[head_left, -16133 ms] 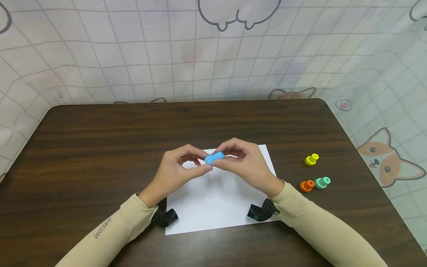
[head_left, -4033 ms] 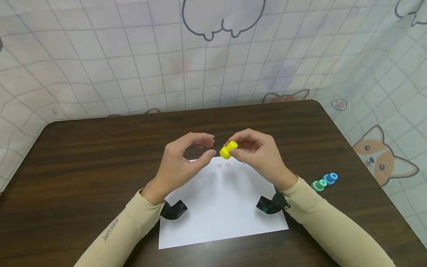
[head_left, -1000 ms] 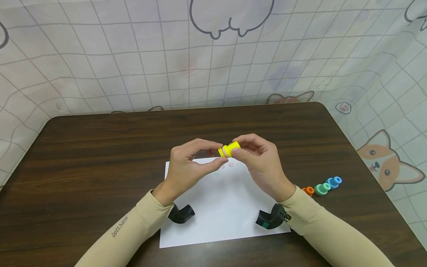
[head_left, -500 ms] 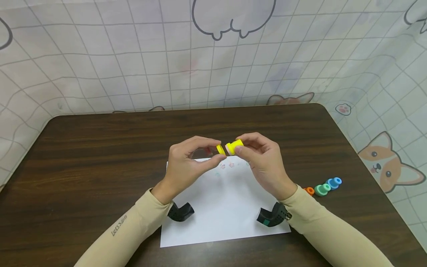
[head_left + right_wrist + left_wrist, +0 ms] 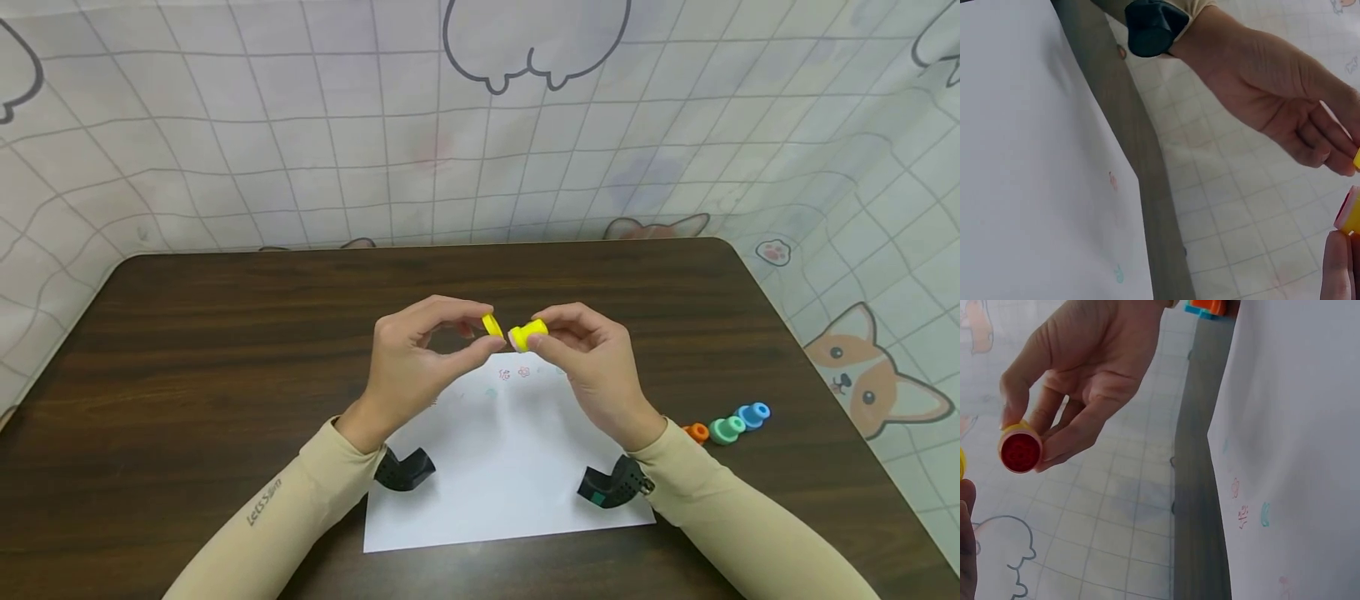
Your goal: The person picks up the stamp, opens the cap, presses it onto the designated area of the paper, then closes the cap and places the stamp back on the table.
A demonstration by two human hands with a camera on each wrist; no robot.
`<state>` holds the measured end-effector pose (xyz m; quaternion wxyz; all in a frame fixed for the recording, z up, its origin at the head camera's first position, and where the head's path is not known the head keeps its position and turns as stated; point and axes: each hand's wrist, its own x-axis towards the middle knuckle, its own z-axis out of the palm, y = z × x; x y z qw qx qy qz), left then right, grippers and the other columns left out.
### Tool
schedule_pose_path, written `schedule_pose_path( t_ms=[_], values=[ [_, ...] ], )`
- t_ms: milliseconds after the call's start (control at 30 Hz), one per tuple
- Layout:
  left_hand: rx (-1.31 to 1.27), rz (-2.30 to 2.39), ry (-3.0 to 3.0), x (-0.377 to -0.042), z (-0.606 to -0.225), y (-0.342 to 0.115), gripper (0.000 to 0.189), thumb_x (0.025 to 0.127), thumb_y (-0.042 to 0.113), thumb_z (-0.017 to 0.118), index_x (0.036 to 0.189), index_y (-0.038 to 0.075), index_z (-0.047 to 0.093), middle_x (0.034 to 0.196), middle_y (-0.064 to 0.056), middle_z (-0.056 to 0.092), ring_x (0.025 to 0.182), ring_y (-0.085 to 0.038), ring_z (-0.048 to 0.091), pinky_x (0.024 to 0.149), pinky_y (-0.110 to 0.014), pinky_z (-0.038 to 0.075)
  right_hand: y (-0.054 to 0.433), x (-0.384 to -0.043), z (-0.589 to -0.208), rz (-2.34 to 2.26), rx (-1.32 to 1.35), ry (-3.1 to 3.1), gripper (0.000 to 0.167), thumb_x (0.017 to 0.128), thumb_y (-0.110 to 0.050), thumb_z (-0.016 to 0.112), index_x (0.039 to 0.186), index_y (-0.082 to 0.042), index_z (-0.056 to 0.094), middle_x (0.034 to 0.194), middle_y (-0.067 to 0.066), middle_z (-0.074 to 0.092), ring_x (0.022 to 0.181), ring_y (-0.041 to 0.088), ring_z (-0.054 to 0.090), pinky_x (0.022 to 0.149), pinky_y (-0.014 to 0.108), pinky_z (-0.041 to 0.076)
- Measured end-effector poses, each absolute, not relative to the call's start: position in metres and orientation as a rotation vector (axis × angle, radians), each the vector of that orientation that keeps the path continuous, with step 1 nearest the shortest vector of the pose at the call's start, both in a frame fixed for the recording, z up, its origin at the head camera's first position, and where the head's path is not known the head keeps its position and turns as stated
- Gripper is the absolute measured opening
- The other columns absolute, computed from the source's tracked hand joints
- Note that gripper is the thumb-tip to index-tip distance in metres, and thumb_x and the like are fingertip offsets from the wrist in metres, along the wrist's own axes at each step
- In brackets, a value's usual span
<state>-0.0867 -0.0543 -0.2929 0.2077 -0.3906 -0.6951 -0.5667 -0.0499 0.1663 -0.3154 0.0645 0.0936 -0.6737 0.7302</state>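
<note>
In the head view my left hand [image 5: 420,354] pinches a small yellow cap [image 5: 492,325] between thumb and fingertips. Just to its right, my right hand [image 5: 596,362] holds a yellow stamp [image 5: 528,334] by its narrow handle. Cap and stamp are apart, both raised over the far edge of a white paper sheet [image 5: 510,467]. The left wrist view shows the stamp's round red face [image 5: 1021,453], turned toward the left hand. Small red and teal prints [image 5: 513,373] mark the paper near its far edge.
Right of the paper stand an orange stamp [image 5: 697,432], a green stamp [image 5: 727,429] and a blue stamp [image 5: 752,415], side by side. The right forearm partly covers the orange one. A patterned cloth [image 5: 420,150] hangs behind the dark wooden table [image 5: 225,333].
The yellow cap has come off the stamp: joined a second ago, they are now apart. Earlier the hands held a blue stamp, which now stands at the right with the others.
</note>
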Motion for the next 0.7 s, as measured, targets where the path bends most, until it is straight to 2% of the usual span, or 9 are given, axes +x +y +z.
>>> schedule_pose_path(
  t_ms=[133, 333, 567, 700],
  values=[
    [-1.081, -1.612, -1.908, -0.087, -0.29, -0.056, 0.034, 0.073, -0.008, 0.088, 0.105, -0.003, 0.076, 0.093, -0.015, 0.077, 0.082, -0.024, 0.071, 0.079, -0.02, 0.059, 0.166, -0.05, -0.319, 2.122, 0.272, -2.102, 0.031, 0.092, -0.003, 0.076, 0.119, 0.008, 0.064, 0.11, -0.005, 0.069, 0.093, 0.01, 0.07, 0.089, 0.022, 0.062],
    [-1.066, -1.612, -1.907, -0.088, -0.286, -0.059, 0.034, 0.073, -0.009, 0.087, 0.105, -0.004, 0.076, 0.094, -0.016, 0.078, 0.082, -0.019, 0.07, 0.08, -0.02, 0.061, 0.165, -0.051, -0.322, 2.022, 0.286, -2.186, 0.031, 0.092, -0.004, 0.076, 0.119, 0.006, 0.066, 0.109, -0.008, 0.07, 0.094, 0.01, 0.07, 0.085, 0.021, 0.063],
    [-1.063, -1.624, -1.892, -0.09, -0.283, -0.062, 0.033, 0.074, -0.008, 0.087, 0.104, -0.004, 0.076, 0.093, -0.015, 0.077, 0.079, -0.024, 0.069, 0.079, -0.021, 0.061, 0.164, -0.053, -0.327, 1.985, 0.304, -2.222, 0.031, 0.091, -0.004, 0.078, 0.118, 0.006, 0.067, 0.106, -0.01, 0.071, 0.093, 0.01, 0.07, 0.084, 0.021, 0.063],
    [-1.053, -1.612, -1.9, -0.09, -0.281, -0.064, 0.033, 0.074, -0.009, 0.087, 0.105, -0.004, 0.076, 0.093, -0.015, 0.077, 0.081, -0.014, 0.068, 0.078, -0.02, 0.06, 0.163, -0.054, -0.33, 1.987, 0.309, -2.237, 0.031, 0.09, -0.004, 0.078, 0.118, 0.006, 0.067, 0.107, -0.009, 0.071, 0.095, 0.011, 0.07, 0.086, 0.023, 0.063]
  ],
)
